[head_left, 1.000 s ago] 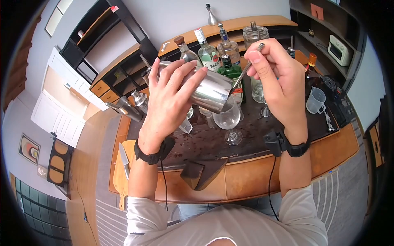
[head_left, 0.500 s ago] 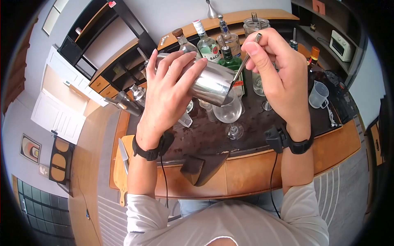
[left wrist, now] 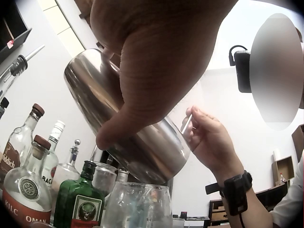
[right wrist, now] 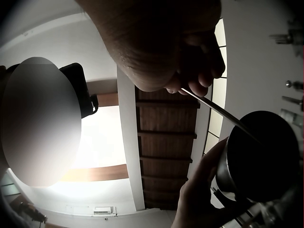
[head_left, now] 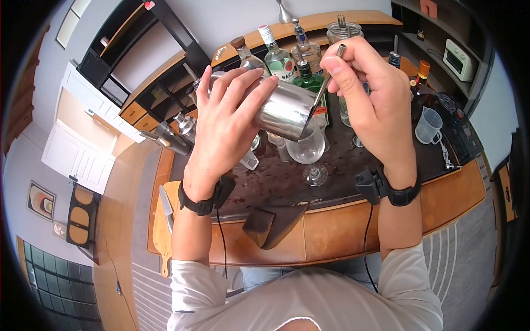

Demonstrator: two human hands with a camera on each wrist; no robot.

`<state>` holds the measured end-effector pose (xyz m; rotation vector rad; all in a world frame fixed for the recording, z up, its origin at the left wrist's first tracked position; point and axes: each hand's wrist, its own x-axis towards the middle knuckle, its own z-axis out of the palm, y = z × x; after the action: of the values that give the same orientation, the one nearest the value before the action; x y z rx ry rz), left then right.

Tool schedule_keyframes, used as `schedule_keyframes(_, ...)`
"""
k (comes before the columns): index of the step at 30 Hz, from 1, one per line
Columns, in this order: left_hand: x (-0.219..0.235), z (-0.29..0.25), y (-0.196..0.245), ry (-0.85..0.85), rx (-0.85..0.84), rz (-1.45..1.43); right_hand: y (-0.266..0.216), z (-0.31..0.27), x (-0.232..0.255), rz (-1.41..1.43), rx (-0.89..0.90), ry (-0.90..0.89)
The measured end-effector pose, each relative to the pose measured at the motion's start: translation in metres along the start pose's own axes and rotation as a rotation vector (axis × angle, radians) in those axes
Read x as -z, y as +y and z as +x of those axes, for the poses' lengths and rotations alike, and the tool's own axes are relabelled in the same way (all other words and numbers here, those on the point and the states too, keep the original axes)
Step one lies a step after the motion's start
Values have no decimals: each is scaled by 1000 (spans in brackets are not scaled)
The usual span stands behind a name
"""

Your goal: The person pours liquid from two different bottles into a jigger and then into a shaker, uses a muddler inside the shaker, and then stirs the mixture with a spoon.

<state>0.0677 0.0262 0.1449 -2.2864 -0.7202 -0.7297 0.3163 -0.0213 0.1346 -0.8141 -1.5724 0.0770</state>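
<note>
My left hand [head_left: 227,124] grips a shiny metal shaker tin [head_left: 284,115] around its side. The tin is tilted, its mouth low and to the right, right over a stemmed glass [head_left: 307,152] on the table. Between thumb and fingers my right hand [head_left: 376,107] pinches a thin metal rod [right wrist: 221,110]. In the right wrist view the rod runs into the dark mouth of the tin, which hides its far end. From the left wrist, the tin's lip sits just above the rim of the glass [left wrist: 137,204].
Several bottles, among them a green one [head_left: 311,83], stand behind the glass. A plastic measuring jug [head_left: 428,126] is at the right. At the left, a knife [head_left: 166,208] lies on a wooden board [head_left: 163,251]. A dark folded cloth [head_left: 270,226] lies at the front edge.
The upper end of the rod and my right fingertips have shifted slightly left. The tin stays tilted over the glass in my left hand. The head view has moved a little.
</note>
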Motion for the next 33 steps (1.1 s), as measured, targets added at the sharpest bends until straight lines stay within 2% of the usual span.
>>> schedule_keyframes(11,-1,-2,-2,-13,4,1,4,0,-5,-21,60,11)
schedule_keyframes(20,0,-2,-4,-17,37,-37,8,1,-5,-52,39,12)
schedule_keyframes(24,1,-5,-7,-37,69,-62,0,2,6,48,-1,88)
schedule_keyframes(27,1,-6,-8,-44,67,-61,3,0,17,138,66,170)
schedule_keyframes(33,2,-4,-4,-31,52,-60,6,0,11,207,33,130)
